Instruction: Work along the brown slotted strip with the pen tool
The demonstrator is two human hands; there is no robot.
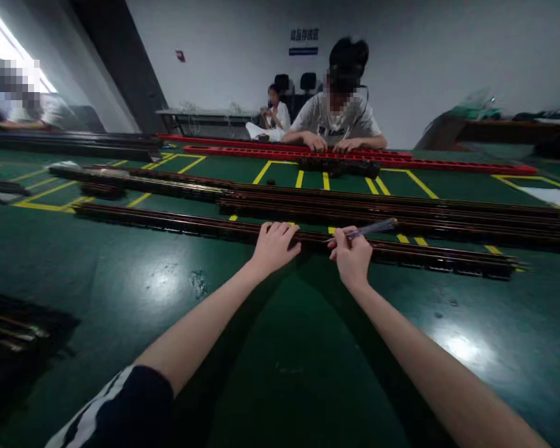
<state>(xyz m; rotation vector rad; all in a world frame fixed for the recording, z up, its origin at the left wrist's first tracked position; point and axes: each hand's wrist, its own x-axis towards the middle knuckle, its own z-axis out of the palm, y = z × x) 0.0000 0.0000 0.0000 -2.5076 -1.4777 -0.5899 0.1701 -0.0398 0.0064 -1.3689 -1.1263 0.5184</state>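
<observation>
A long dark rail with copper-coloured lines (191, 225) lies across the table in front of me. My left hand (274, 246) is on it near the middle, fingers bent over the far side and thumb at the near side. In my right hand (352, 255) is a screwdriver with a clear purplish handle (376, 227), its butt pointing right and up. The thin shaft points left, down toward the rail; whether its tip touches cannot be made out.
More dark rails (401, 211) lie stacked just beyond. Farther off are red slotted strips (457, 163) and a dark bundle (338, 167), where a co-worker (338, 118) has both hands. Other dark rails (9, 323) lie at the left. Yellow tape lines mark the green table (121, 280).
</observation>
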